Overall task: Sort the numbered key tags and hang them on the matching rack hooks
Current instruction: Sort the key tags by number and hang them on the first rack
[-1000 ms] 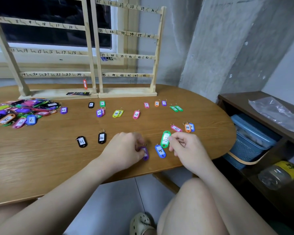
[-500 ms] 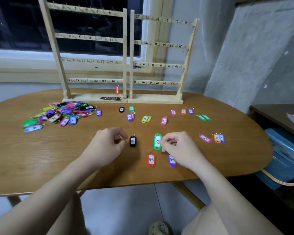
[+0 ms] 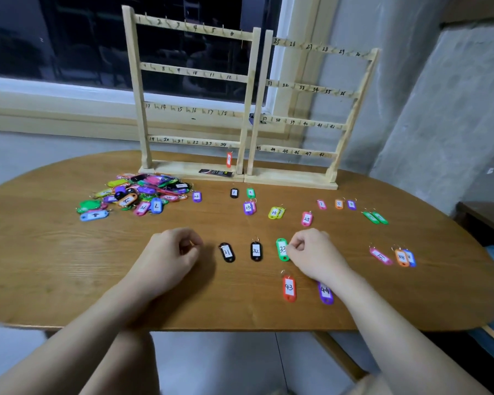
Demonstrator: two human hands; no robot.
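On the wooden table (image 3: 69, 269) three tags lie in a row: black tag 31 (image 3: 226, 252), black tag 32 (image 3: 256, 251) and green tag 33 (image 3: 281, 249). My right hand (image 3: 314, 253) pinches the right edge of green tag 33, which lies flat. My left hand (image 3: 170, 252) rests just left of tag 31 with its fingers curled and nothing in them. Orange tag 43 (image 3: 289, 288) and purple tag 44 (image 3: 325, 293) lie nearer me, tag 44 partly under my right wrist. Two wooden racks, left rack (image 3: 194, 74) and right rack (image 3: 311, 88), stand at the back with numbered hooks.
A pile of mixed tags (image 3: 137, 195) sits at the back left. Small sorted groups of tags lie across the table's middle and right, such as pink tag 25 (image 3: 307, 218) and orange tag 38 (image 3: 401, 257). One red tag (image 3: 229, 159) hangs low on the left rack.
My left hand has drawn back to the left, and black tag 31 now lies uncovered beside tag 32. My right hand stays on green tag 33. My head has tilted up.
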